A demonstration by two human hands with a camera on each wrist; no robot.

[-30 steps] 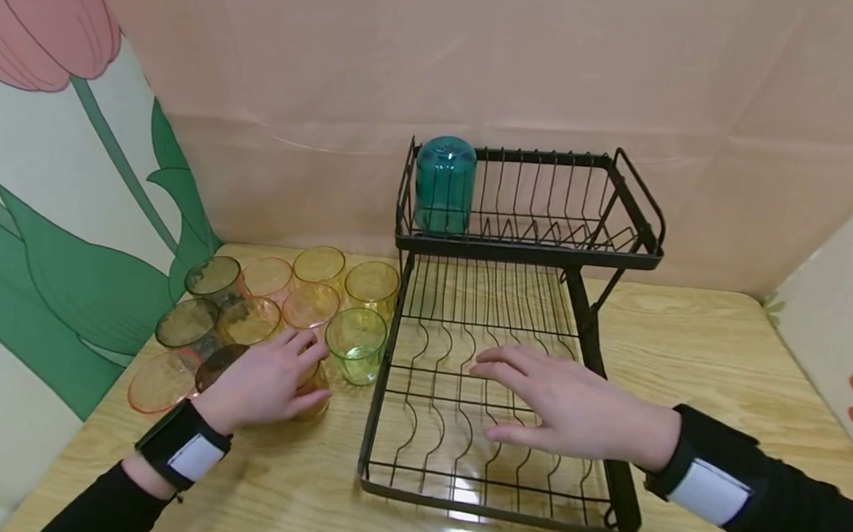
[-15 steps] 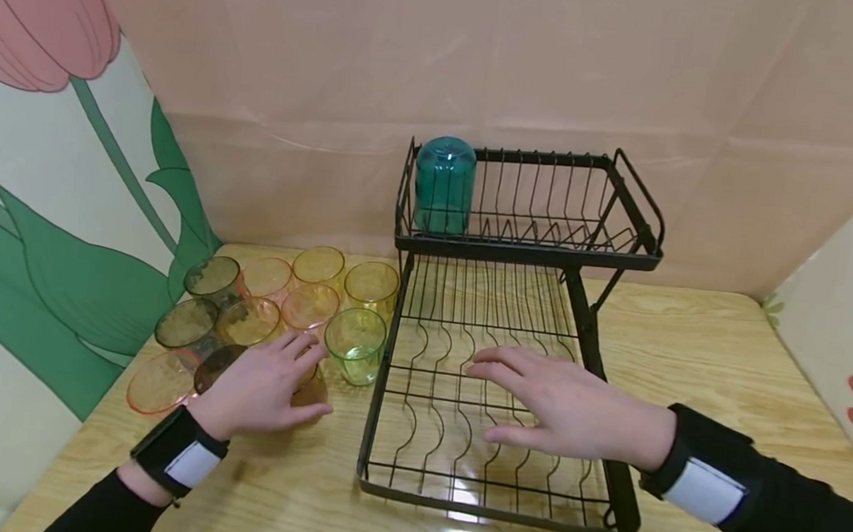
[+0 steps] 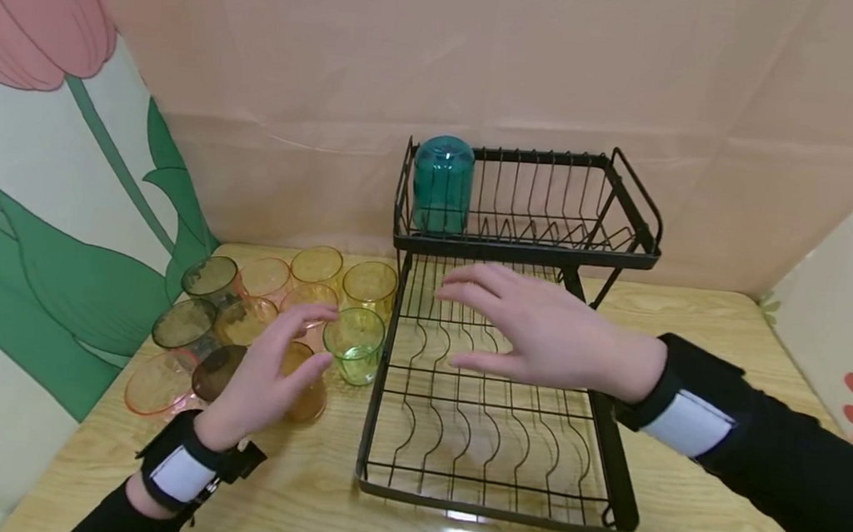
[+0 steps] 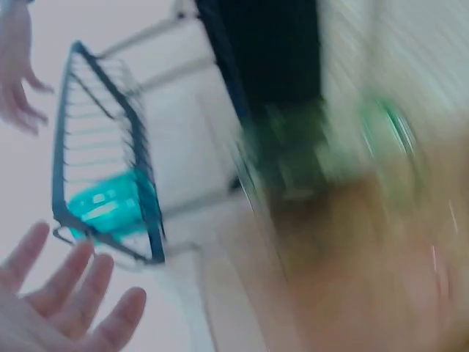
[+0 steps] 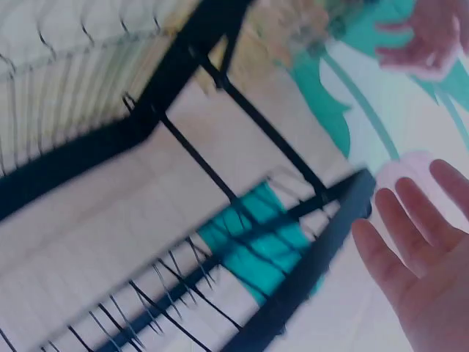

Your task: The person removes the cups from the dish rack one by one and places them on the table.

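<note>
In the head view my left hand hovers over the near glasses, its fingers spread with nothing between them. Just beyond its thumb stand an amber-brown glass and a green glass. The left wrist view shows the same fingers apart and empty. My right hand is held above the lower tier of a black two-tier dish rack, fingers extended and holding nothing. A teal glass sits upside down at the left end of the upper tier.
Several tinted glasses stand mouth up in a cluster left of the rack, among them a grey glass, a pink glass and a yellow glass. All rest on a wood-grain table. A pinkish backdrop hangs behind.
My left hand has lifted and turned away from the brown glasses, uncovering the amber-brown one. My right hand has risen and shifted left and back over the rack.
</note>
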